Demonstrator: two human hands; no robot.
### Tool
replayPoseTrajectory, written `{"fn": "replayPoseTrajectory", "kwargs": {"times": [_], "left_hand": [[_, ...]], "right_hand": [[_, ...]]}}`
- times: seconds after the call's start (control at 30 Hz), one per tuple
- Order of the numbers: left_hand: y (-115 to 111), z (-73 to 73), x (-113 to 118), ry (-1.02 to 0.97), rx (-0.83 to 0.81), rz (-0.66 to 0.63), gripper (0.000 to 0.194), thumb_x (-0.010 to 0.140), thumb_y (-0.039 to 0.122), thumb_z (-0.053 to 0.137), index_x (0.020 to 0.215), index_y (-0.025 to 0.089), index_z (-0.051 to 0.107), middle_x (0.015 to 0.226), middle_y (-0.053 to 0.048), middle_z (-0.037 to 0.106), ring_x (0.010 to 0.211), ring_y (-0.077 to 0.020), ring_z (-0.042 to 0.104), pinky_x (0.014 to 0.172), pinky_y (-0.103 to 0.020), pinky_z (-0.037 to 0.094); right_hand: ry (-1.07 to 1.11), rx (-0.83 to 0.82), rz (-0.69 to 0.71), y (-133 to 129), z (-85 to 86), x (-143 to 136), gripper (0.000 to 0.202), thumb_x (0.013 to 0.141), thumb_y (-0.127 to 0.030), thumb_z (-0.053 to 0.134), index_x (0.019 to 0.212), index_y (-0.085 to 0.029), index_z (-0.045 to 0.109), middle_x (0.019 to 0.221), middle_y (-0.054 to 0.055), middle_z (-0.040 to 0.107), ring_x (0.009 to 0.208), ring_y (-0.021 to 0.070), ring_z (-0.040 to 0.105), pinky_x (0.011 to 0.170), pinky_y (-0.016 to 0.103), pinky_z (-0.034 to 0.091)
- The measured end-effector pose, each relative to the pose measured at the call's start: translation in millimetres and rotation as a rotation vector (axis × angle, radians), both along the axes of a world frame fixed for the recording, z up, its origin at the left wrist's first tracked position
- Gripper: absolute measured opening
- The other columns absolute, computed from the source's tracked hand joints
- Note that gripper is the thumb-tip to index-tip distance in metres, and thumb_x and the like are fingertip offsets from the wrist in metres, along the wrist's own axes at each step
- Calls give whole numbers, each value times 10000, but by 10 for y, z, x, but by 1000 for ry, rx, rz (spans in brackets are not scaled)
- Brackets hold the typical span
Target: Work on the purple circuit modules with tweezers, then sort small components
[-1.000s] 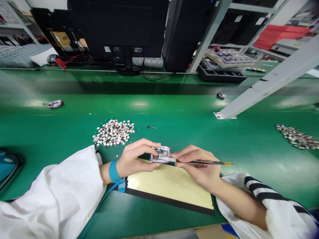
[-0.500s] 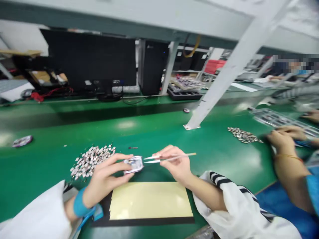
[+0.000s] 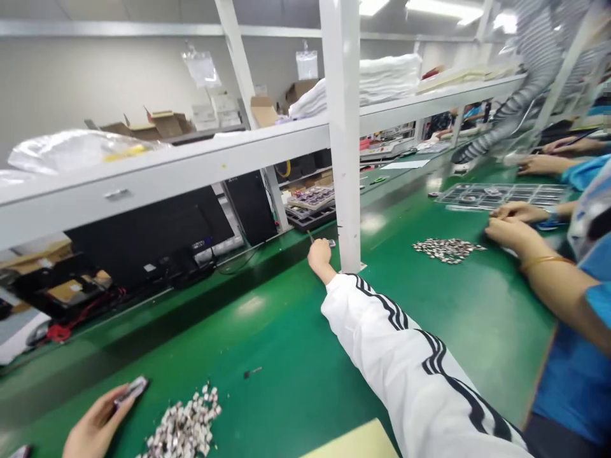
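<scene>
At the lower left, my left hand grips a small rounded device housing with a pale purple rim between thumb and fingers. Beside it lies a heap of tiny whitish square parts. My right arm stretches far across the green bench to the foot of the white post. There my right hand is closed, with the tweezers jutting from it. Another small housing is at its fingers; whether it is gripped or only touched I cannot tell.
The white post rises from the bench just right of my right hand. Trays of parts stand behind it. One dark small part lies mid-bench. A co-worker's hands are at the right, near a second heap.
My right hand has reached forward from the front of the bench to the post, tweezers still in it. My left hand has moved left with the housing. The view has tilted up and turned.
</scene>
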State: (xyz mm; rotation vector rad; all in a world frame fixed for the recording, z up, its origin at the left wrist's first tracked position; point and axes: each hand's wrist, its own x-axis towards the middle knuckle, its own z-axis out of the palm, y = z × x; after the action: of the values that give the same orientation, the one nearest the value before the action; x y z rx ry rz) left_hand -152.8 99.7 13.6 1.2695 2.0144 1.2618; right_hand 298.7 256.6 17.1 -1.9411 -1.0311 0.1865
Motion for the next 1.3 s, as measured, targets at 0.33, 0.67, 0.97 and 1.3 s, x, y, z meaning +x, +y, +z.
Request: {"fn": "replayPoseTrajectory", "kwargs": {"times": [0.33,0.67,0.97,1.3], "left_hand": [[91,-165,-293,374,-109,-73,670,647,517,462,1176,104,467,1192,-122,520,1121,-327,458,958,-472,377],[-143,124,-18,96,-12,-59,849,530,651,553,1088,14,494,1197,-228,482,1154,-365,411,1026,-468,277],[-943,112,1823,-297,-48,-916,576,711,194,585,1231,204,338,1230,-143,445,1000,-198,561,849,-365,501],[-953,-429,2186,-403,124,-857,712,631,99,612,1267,187,306,1262,-140,387,1116,-240,477,938,-413,439]], "right_hand": [[24,-142,-155,288,-94,377,291,855,-279,520,1056,-68,509,1054,117,508,944,199,520,815,374,447],[-248,256,687,-727,181,-408,329,718,-221,627,1013,-114,529,942,77,577,851,193,549,779,311,443],[-155,372,1252,-2279,-99,-668,248,729,-242,620,949,-180,523,944,60,604,818,177,580,659,263,470],[-406,200,916,-2291,-239,-712,301,717,-394,603,686,-191,384,644,19,541,597,171,558,501,252,408]]}}
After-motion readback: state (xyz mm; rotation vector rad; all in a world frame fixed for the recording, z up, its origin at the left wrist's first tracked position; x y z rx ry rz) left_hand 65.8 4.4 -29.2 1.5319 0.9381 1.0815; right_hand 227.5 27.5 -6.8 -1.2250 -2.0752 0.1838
